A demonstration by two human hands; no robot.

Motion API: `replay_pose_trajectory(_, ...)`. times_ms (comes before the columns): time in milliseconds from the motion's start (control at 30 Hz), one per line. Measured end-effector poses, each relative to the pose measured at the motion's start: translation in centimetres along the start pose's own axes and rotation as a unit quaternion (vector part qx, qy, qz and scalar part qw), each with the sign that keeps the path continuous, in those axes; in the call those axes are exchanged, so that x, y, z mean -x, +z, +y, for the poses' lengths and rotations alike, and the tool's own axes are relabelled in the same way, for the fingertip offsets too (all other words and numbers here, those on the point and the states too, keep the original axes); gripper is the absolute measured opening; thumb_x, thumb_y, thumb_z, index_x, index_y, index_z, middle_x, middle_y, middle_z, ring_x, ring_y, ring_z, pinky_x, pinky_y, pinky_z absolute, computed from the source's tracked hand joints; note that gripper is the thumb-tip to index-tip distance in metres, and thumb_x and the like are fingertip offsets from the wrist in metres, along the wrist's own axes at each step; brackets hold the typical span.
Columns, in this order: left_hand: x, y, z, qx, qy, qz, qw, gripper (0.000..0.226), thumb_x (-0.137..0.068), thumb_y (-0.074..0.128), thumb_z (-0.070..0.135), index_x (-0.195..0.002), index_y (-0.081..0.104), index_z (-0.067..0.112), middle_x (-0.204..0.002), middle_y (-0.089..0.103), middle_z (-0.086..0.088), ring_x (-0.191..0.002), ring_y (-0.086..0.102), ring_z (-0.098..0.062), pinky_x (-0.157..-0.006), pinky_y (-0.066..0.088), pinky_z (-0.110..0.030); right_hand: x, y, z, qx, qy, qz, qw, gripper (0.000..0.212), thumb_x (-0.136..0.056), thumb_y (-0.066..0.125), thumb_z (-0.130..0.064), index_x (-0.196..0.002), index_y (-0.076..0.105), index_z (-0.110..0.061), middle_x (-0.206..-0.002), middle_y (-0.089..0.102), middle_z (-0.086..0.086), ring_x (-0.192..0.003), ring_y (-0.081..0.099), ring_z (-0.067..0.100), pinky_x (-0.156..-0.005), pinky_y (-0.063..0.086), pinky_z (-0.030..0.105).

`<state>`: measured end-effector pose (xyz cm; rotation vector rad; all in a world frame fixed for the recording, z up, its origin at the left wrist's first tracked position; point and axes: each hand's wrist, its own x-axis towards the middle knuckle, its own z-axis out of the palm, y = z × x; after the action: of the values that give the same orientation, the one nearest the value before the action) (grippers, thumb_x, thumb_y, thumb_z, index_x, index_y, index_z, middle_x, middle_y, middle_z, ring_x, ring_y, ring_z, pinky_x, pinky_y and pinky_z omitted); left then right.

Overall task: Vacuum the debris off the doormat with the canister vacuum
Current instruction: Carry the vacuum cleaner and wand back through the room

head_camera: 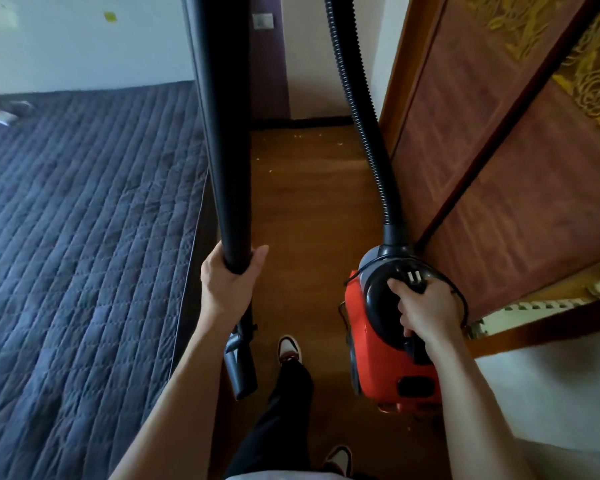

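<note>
Down a narrow strip of wooden floor (pixel 309 202), between a bed (pixel 84 237) on the left and a wooden door (pixel 499 174) on the right, everything is seen from the head camera. And the left hand (pixel 227 282) is wrapped tight round the lower end of a thick black wand (pixel 222 133), fingers and thumb curled about it, while the tube is carried upright and runs out of the top of the frame. Below that wrist a dark nozzle piece (pixel 241 368) is seen pointing down at the floor.

Over on the right, the red canister vacuum (pixel 388 368) is gripped by its black top handle. The right hand (pixel 426 310) is clamped round that handle, and a black plug (pixel 413 276) with two pale prongs is pinned at the fingertips, its cord looped round the hand. Whether the canister touches the floor cannot be told. From its front a ribbed black hose (pixel 357 98) is led up past the door.

Pale crumbs (pixel 305 136) are scattered on the boards far ahead, near the wall. The bed is covered with a dark blue quilted spread, and the door is decorated with gold roses. Two shoes (pixel 289 349) are seen on the floor between wand and canister.
</note>
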<state>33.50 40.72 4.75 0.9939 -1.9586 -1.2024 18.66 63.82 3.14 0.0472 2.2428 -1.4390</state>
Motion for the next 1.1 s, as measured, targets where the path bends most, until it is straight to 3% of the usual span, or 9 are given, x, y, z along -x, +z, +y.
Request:
replay_pose_trajectory(100, -4.1, 1.0, -0.7, -0.005, -0.012, 0.009, 1.000, 0.022, -0.085, 0.078, 0.029, -0.075, 0.060, 0.020, -0.068, 0.065, -0.013, -0.059, 0.061, -0.026, -0.056, 0.053, -0.040, -3.8, 1.9, -2.0, 0.014, 0.001, -0.014, 1.000, 0.028, -0.095, 0.066, -0.016, -0.069, 0.057, -0.009, -0.044, 0.045, 0.000, -0.030, 0.039, 0.015, -0.036, 0.038, 0.028)
replay_pose_trajectory(233, -11.5, 2.6, -1.7, 0.000, -0.009, 0.011, 1.000, 0.029, -0.085, 0.078, 0.027, -0.080, 0.062, 0.004, -0.071, 0.064, -0.020, -0.059, 0.058, -0.025, -0.053, 0.049, -0.033, -9.5, 5.6, -6.0, 0.026, 0.005, -0.026, 0.999, 0.032, -0.095, 0.066, -0.016, -0.066, 0.055, -0.011, -0.042, 0.043, -0.001, -0.030, 0.038, 0.017, -0.038, 0.038, 0.029)
replay_pose_trajectory(367, -19.7, 4.1, -2.0, 0.024, -0.008, -0.003, 1.000, 0.038, -0.085, 0.077, 0.026, -0.082, 0.059, -0.007, -0.071, 0.062, -0.026, -0.061, 0.058, -0.035, -0.054, 0.050, -0.040, -14.9, 8.8, -11.0, 0.030, -0.004, -0.023, 0.999, 0.038, -0.095, 0.066, -0.015, -0.060, 0.050, -0.013, -0.039, 0.040, -0.004, -0.029, 0.036, 0.016, -0.038, 0.038, 0.029)
replay_pose_trajectory(433, -23.5, 4.7, -1.6, 0.037, -0.005, -0.005, 0.999, 0.038, -0.085, 0.077, 0.027, -0.081, 0.060, -0.007, -0.072, 0.062, -0.025, -0.062, 0.058, -0.034, -0.052, 0.049, -0.033, -17.3, 10.4, -13.6, 0.026, -0.017, -0.022, 0.999, 0.039, -0.094, 0.066, -0.016, -0.059, 0.050, -0.014, -0.038, 0.040, -0.005, -0.028, 0.036, 0.016, -0.039, 0.037, 0.028)
replay_pose_trajectory(567, -29.6, 5.7, -0.9, 0.043, 0.005, -0.001, 0.999, 0.027, -0.086, 0.076, 0.024, -0.080, 0.064, 0.001, -0.072, 0.063, -0.018, -0.057, 0.058, -0.015, -0.052, 0.046, -0.013, -21.2, 13.1, -17.7, 0.003, -0.028, -0.023, 0.999, 0.042, -0.094, 0.066, -0.014, -0.056, 0.048, -0.016, -0.039, 0.039, -0.005, -0.030, 0.034, 0.016, -0.039, 0.035, 0.027)
replay_pose_trajectory(633, -32.0, 6.2, -0.9, 0.067, 0.001, 0.004, 0.998, 0.026, -0.086, 0.076, 0.024, -0.081, 0.064, 0.002, -0.072, 0.063, -0.019, -0.057, 0.058, -0.011, -0.054, 0.047, -0.014, -23.0, 14.0, -19.3, -0.005, -0.032, -0.021, 0.999, 0.043, -0.094, 0.066, -0.014, -0.056, 0.047, -0.015, -0.039, 0.039, -0.005, -0.030, 0.033, 0.017, -0.038, 0.033, 0.026)
replay_pose_trajectory(800, -37.2, 7.9, -1.5, 0.084, 0.008, 0.015, 0.996, 0.025, -0.087, 0.077, 0.025, -0.081, 0.064, 0.004, -0.071, 0.064, -0.016, -0.063, 0.062, -0.022, -0.059, 0.051, -0.024, -27.8, 15.8, -22.4, -0.005, -0.038, -0.024, 0.999, 0.042, -0.095, 0.065, -0.013, -0.058, 0.046, -0.015, -0.039, 0.038, -0.006, -0.030, 0.032, 0.015, -0.037, 0.032, 0.025)
replay_pose_trajectory(967, -42.1, 10.1, -1.9, 0.076, -0.006, 0.028, 0.997, 0.026, -0.086, 0.078, 0.026, -0.078, 0.063, 0.006, -0.068, 0.063, -0.011, -0.060, 0.061, -0.016, -0.058, 0.052, -0.025, -33.7, 17.2, -24.5, -0.004, -0.037, -0.012, 0.999, 0.040, -0.095, 0.066, -0.012, -0.059, 0.048, -0.011, -0.037, 0.038, -0.007, -0.028, 0.033, 0.013, -0.036, 0.033, 0.025)
replay_pose_trajectory(1100, -47.3, 13.1, -2.1, 0.060, -0.018, 0.037, 0.997, 0.025, -0.087, 0.077, 0.028, -0.076, 0.062, 0.010, -0.066, 0.064, -0.012, -0.058, 0.063, -0.024, -0.058, 0.054, -0.035, -40.5, 18.2, -26.8, -0.007, -0.036, -0.015, 0.999, 0.036, -0.095, 0.066, -0.014, -0.062, 0.052, -0.010, -0.036, 0.039, -0.008, -0.028, 0.034, 0.012, -0.037, 0.035, 0.026)
